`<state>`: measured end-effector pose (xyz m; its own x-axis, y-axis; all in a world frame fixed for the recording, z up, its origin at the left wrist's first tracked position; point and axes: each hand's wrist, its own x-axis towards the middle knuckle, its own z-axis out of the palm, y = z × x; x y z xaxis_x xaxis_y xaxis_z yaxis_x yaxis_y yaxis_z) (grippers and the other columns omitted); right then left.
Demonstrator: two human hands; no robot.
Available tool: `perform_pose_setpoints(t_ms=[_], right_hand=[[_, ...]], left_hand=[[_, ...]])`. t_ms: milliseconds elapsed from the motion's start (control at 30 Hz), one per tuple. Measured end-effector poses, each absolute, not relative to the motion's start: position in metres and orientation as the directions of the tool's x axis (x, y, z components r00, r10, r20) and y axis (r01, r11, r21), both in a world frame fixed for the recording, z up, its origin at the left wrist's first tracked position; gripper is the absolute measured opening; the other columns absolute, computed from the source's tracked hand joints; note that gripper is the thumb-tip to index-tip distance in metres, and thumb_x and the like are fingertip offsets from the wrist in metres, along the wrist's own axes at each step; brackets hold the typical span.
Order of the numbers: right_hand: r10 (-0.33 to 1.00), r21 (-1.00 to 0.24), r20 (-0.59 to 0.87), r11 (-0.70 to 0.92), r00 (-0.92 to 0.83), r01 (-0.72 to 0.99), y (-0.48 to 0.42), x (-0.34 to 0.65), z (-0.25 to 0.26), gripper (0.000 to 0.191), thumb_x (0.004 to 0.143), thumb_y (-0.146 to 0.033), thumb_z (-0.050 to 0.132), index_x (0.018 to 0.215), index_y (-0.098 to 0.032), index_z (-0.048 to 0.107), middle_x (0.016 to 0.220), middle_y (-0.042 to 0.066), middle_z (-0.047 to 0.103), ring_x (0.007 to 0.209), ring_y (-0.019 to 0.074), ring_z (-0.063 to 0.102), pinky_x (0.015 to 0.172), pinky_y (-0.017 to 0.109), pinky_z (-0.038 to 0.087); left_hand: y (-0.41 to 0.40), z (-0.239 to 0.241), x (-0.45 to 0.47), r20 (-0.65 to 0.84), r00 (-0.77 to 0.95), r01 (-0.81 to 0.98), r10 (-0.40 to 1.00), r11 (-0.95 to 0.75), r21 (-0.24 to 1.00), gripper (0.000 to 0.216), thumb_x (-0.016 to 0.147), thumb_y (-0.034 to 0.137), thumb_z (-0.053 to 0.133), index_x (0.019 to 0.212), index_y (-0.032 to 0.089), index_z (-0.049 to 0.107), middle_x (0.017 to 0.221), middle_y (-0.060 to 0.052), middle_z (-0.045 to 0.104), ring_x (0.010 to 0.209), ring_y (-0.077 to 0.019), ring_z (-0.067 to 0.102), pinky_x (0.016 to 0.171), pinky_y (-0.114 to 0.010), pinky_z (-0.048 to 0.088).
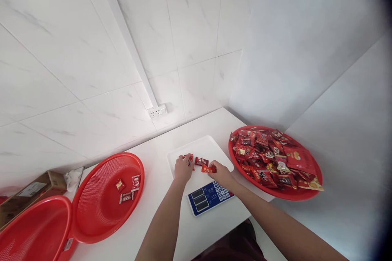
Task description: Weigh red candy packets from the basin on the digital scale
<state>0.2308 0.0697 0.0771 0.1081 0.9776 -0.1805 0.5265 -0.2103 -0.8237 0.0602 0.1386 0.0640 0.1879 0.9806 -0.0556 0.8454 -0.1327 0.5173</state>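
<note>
Red packet [208, 169] in right hand [222, 174]

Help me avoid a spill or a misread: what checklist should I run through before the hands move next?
1. Left hand touching a packet on the tray: ok; grip, cannot tell.
2. Right hand holding the orange packet by its end: ok.
3. Middle packet lying on the tray, between the hands: ok.
4. Displays readable: cannot tell; they look dark, with no legible digits.
5. Heaped basket's contents all inside its rim: not ok; a yellowish packet pokes over the edge.
</note>
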Motion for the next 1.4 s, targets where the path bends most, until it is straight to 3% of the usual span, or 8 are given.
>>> perform_pose_setpoints(t_ms=[267,533,667,833,967,1100,1233,1400], right_hand=[[0.957,-0.869,-0.237,-0.285,0.165,0.404,0.068,0.244,0.072,0.013,0.063,-0.02,0.056,0.074,-0.021,0.049,0.067,-0.004,0.056,0.063,0.0131,0.051,0.058,0.023,0.037],[0.924,-0.924,-0.381,-0.381,0.029,0.036,0.075,0.216,0.075,0.019,0.063,-0.02,0.061,0.079,-0.02,0.051,0.071,-0.001,0.061,0.062,0.0121,0.056,0.058,0.024,0.044],[0.936,-0.939,-0.342,-0.344,-0.084,-0.006,0.073,0.188,0.088,0.023,0.062,-0.021,0.065,0.081,-0.019,0.053,0.073,-0.001,0.062,0.064,0.0125,0.057,0.06,0.025,0.045],[0.918,-0.954,-0.294,-0.3,-0.265,0.016,0.073,0.181,0.1,0.024,0.065,-0.023,0.065,0.088,-0.017,0.059,0.072,0.001,0.064,0.068,0.0141,0.061,0.064,0.027,0.046],[0.954,-0.935,-0.273,-0.234,-0.123,0.265,0.087,0.203,0.089,0.021,0.077,-0.023,0.053,0.095,-0.016,0.06,0.087,0.006,0.067,0.078,0.0176,0.063,0.071,0.03,0.046],[0.997,-0.68,-0.041,0.017,-0.061,0.733,0.104,0.219,0.073,0.023,0.075,-0.015,0.055,0.096,-0.019,0.063,0.105,0.008,0.064,0.104,0.0234,0.051,0.088,0.034,0.038],[0.99,-0.598,-0.053,0.075,-0.132,0.798,0.111,0.216,0.064,0.031,0.075,-0.012,0.055,0.103,-0.021,0.061,0.108,0.007,0.063,0.109,0.0248,0.045,0.092,0.035,0.034],[0.996,-0.66,-0.089,-0.037,-0.029,0.75,0.114,0.209,0.057,0.034,0.072,-0.009,0.053,0.105,-0.013,0.058,0.109,0.015,0.057,0.101,0.0266,0.051,0.087,0.038,0.038]], left_hand=[[0.136,0.069,0.037,0.008,0.088,0.782,0.996,-0.074,0.619,0.035,0.073,0.013,0.051,0.105,0.022,0.061,0.101,-0.007,0.056,0.095,-0.0189,0.053,0.083,-0.029,0.042],[0.105,0.112,-0.08,0.094,-0.366,0.628,0.926,0.171,0.759,0.03,0.079,0.024,0.05,0.106,0.017,0.061,0.129,-0.016,0.041,0.126,-0.0352,0.028,0.099,-0.053,0.024],[0.087,0.117,-0.039,-0.088,-0.158,0.442,0.984,0.15,0.885,0.025,0.077,0.034,0.056,0.095,0.019,0.066,0.101,-0.01,0.064,0.094,-0.0243,0.058,0.082,-0.039,0.044],[0.073,0.109,0.027,-0.247,0.038,0.148,0.968,0.239,0.96,0.027,0.068,0.038,0.064,0.081,0.015,0.068,0.073,-0.006,0.067,0.061,-0.0144,0.059,0.06,-0.028,0.048],[0.082,0.105,0.007,-0.281,-0.101,-0.062,0.954,0.276,0.959,0.022,0.064,0.032,0.069,0.074,0.013,0.064,0.067,-0.002,0.063,0.057,-0.0095,0.054,0.06,-0.025,0.048],[0.102,0.11,-0.056,-0.332,-0.394,-0.241,0.857,0.252,0.937,0.006,0.073,0.017,0.061,0.071,0.016,0.056,0.07,0.001,0.059,0.063,-0.0074,0.055,0.07,-0.023,0.05],[0.112,0.122,-0.115,-0.418,-0.551,-0.336,0.723,0.266,0.903,0.009,0.08,0.013,0.05,0.072,0.018,0.049,0.074,-0.002,0.055,0.073,-0.011,0.059,0.076,-0.025,0.051],[0.112,0.121,-0.111,-0.507,-0.425,-0.35,0.75,0.38,0.856,0.008,0.084,0.017,0.046,0.08,0.018,0.053,0.082,-0.007,0.059,0.081,-0.0146,0.062,0.08,-0.03,0.051]])
